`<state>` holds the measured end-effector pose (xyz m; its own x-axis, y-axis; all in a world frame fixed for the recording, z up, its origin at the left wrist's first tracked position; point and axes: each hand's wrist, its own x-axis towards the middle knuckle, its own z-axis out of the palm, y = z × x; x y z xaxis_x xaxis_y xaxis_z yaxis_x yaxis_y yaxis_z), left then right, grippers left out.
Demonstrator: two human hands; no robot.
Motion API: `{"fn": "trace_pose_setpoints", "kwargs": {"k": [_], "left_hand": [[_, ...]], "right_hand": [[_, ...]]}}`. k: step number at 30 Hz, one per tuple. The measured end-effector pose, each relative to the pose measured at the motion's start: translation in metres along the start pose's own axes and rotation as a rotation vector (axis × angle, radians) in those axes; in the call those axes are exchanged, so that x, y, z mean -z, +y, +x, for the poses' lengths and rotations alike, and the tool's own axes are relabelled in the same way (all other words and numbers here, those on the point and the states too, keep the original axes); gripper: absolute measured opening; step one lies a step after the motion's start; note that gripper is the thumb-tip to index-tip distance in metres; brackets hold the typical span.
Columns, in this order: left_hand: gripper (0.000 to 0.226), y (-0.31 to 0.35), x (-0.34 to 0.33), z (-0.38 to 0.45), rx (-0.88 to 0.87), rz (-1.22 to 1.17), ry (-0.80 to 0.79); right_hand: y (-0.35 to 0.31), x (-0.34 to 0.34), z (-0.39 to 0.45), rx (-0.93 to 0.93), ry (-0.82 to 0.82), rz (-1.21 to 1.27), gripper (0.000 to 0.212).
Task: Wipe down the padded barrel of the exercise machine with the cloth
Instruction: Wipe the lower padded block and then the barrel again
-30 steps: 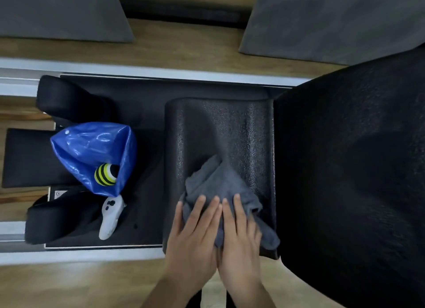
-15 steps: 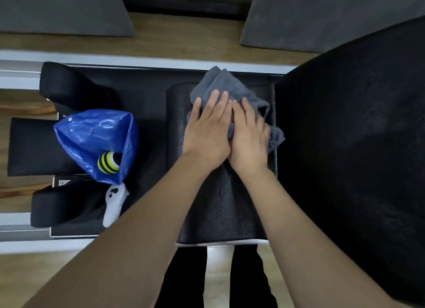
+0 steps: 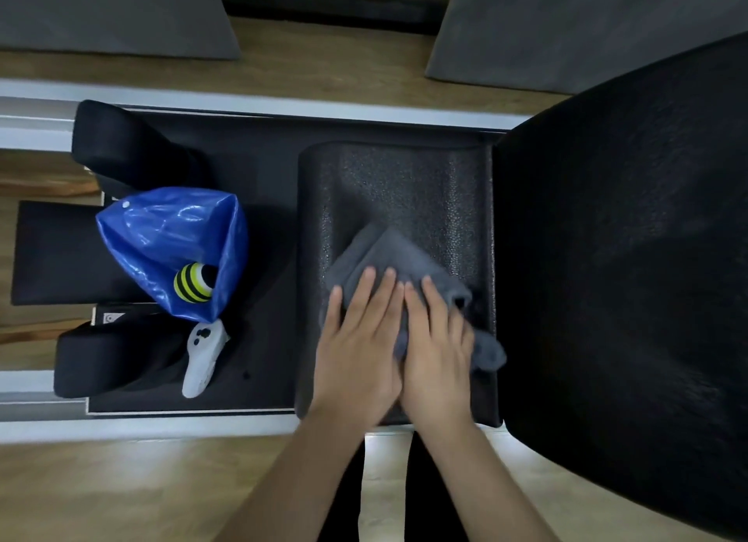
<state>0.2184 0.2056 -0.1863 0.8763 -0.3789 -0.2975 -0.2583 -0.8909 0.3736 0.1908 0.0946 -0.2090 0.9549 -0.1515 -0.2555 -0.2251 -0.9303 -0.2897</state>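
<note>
Both hands (image 3: 398,339), flat and side by side, press the cloth (image 3: 388,258) at the pad's (image 3: 404,189) lower centre; unwiped pad stretches toward the frame's top.

A glossy blue plastic bag (image 3: 170,246) lies on the black platform (image 3: 263,185), its open mouth showing a yellow-and-black striped ball (image 3: 193,283). A white handheld controller (image 3: 201,357) rests just below the bag. Two grey floor mats (image 3: 113,13) lie on the wooden floor (image 3: 324,63) beyond.
</note>
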Motion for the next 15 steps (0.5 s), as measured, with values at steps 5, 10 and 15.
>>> {"fn": "trace_pose_setpoints", "kwargs": {"k": [5,10,15], "left_hand": [[0.07,-0.017,0.035,0.108,0.007,0.124,-0.014],[0.07,-0.021,0.049,0.136,0.039,0.116,0.003],[0.072,-0.02,0.021,0.042,0.008,0.07,0.029]], "right_hand": [[-0.01,0.03,0.113,0.01,0.019,-0.048,0.06],[-0.023,0.04,0.145,-0.005,0.002,-0.012,0.061],[-0.024,0.013,0.05,-0.001,0.057,-0.037,0.061]]}}
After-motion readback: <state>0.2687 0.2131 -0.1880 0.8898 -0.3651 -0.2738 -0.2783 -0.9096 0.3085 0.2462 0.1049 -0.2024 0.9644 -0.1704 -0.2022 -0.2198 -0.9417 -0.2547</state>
